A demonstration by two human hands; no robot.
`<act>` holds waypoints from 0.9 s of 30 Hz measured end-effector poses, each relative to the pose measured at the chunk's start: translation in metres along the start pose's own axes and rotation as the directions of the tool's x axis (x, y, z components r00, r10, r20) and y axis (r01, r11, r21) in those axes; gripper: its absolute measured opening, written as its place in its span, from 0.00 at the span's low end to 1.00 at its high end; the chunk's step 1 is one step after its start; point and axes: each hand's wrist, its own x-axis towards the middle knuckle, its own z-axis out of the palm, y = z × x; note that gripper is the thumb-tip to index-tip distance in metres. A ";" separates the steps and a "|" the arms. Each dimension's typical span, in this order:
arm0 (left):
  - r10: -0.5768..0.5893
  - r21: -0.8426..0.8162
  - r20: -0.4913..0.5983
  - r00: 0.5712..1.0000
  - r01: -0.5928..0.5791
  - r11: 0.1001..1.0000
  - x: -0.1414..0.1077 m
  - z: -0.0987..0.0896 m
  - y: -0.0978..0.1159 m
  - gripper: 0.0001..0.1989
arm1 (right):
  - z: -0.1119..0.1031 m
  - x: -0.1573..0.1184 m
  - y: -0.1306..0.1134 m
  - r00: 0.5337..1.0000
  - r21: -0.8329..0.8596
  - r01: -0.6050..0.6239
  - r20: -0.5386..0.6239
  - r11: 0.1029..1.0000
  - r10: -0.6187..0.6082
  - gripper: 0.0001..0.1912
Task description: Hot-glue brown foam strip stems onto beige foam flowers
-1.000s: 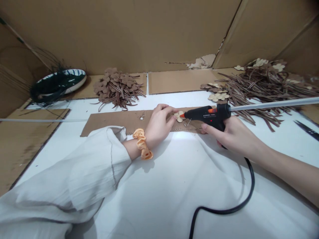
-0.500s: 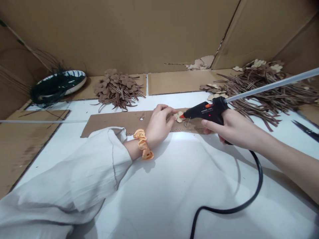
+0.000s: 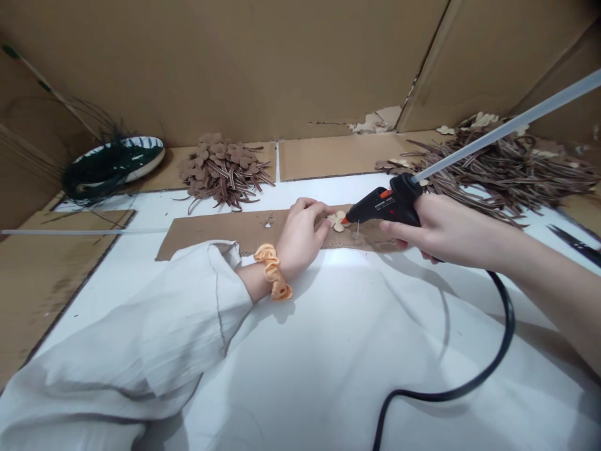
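Left hand (image 3: 300, 235) pinching a small tan flower (image 3: 337, 220) on a cardboard strip (image 3: 235, 230); right hand (image 3: 446, 228) gripping a black glue gun (image 3: 387, 207).

Left fingertips press together at the flower, which lies toward the strip's right end, with the gun's orange-tipped nozzle just beside it. A long clear glue stick (image 3: 507, 125) juts from the gun, and a black cord (image 3: 451, 394) loops across the white surface (image 3: 375, 313). Along the far edge sit a heap of brown flowers and strips (image 3: 225, 169) and, toward the right corner, a larger heap (image 3: 507, 169). A patterned dish (image 3: 145, 150) sits at the far left corner, before cardboard walls (image 3: 235, 62).
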 end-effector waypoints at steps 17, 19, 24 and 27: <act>-0.020 0.014 -0.008 1.000 0.020 1.000 0.003 -0.001 0.001 0.13 | 0.002 -0.019 0.012 0.985 0.240 -0.174 0.029 0.955 0.173 0.16; -0.022 0.005 -0.016 1.000 0.022 1.000 0.003 -0.002 0.001 0.13 | 0.006 -0.022 0.018 0.978 0.397 -0.183 -0.017 0.900 0.206 0.15; -0.050 -0.020 -0.036 0.998 0.049 0.999 0.002 -0.004 0.001 0.12 | 0.014 -0.020 0.028 0.926 0.707 -0.309 0.072 0.636 0.371 0.13; -0.041 -0.043 -0.010 0.999 0.040 0.998 0.000 -0.007 0.000 0.12 | 0.018 -0.018 0.032 0.927 0.718 -0.312 0.088 0.622 0.364 0.14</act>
